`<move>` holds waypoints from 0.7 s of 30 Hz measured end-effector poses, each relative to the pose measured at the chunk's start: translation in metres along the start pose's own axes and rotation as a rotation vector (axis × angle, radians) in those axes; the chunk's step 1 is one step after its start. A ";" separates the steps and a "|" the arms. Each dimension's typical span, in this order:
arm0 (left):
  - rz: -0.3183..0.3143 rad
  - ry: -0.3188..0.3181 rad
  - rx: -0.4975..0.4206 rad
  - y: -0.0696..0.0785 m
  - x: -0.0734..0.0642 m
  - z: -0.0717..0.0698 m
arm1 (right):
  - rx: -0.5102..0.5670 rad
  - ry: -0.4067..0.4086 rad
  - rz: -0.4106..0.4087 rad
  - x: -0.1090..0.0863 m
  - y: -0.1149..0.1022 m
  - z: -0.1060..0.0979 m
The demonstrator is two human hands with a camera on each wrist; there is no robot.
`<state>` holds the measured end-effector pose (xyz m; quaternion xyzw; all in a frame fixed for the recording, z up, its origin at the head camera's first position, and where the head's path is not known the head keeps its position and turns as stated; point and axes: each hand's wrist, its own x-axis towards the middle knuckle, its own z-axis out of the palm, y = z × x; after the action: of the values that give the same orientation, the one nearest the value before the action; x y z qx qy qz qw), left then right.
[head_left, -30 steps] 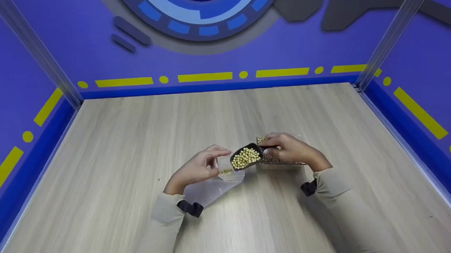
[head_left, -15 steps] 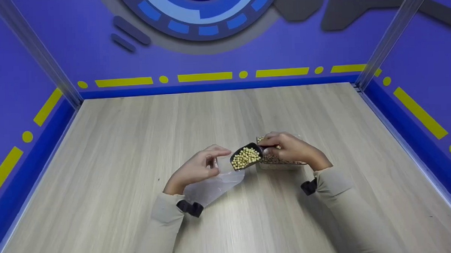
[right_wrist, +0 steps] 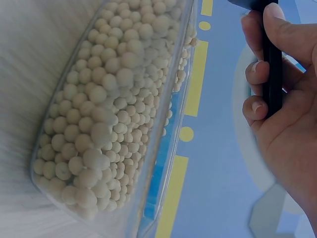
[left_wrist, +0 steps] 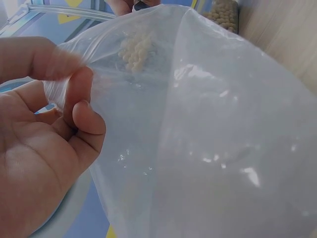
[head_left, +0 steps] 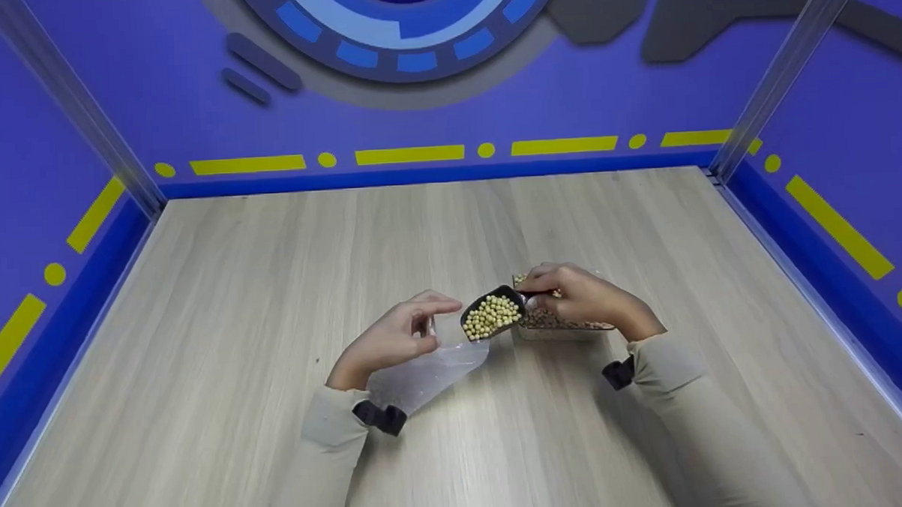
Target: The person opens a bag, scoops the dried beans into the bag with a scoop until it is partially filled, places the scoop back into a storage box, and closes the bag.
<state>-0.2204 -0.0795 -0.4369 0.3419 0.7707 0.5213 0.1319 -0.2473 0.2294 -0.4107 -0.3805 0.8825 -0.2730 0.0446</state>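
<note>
My left hand (head_left: 394, 332) pinches the edge of a clear plastic bag (head_left: 425, 378), which hangs down below it. In the left wrist view, the bag's film (left_wrist: 223, 124) fills much of the picture, and a cluster of pale beans (left_wrist: 136, 52) shows through it. With curled fingers, my right hand (head_left: 584, 303) grips the handle of a black scoop (right_wrist: 272, 74). Round yellowish soybeans (head_left: 491, 317) fill the scoop's bowl, which is at the bag's mouth. Under my right hand stands a clear plastic box (head_left: 562, 334) of soybeans (right_wrist: 94, 114), partly hidden from the head view.
A wood-grain table (head_left: 272, 275) lies under both hands. Blue panels (head_left: 416, 123) with yellow marks rise at its back and sides, joined by metal corner posts (head_left: 783, 84).
A second ago, some beans showed in the bag's mouth just below the scoop; they are out of sight there now. Both hands and the filled scoop have stayed almost still.
</note>
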 end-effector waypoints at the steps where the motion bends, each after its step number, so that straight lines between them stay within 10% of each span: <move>1: -0.001 0.000 -0.002 0.000 0.000 0.000 | 0.000 0.000 -0.002 0.000 0.000 0.000; 21: 0.009 -0.009 -0.004 0.002 -0.002 0.000 | -0.061 -0.005 -0.047 0.002 -0.003 -0.003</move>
<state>-0.2183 -0.0801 -0.4350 0.3476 0.7676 0.5217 0.1335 -0.2477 0.2278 -0.4062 -0.4030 0.8811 -0.2460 0.0287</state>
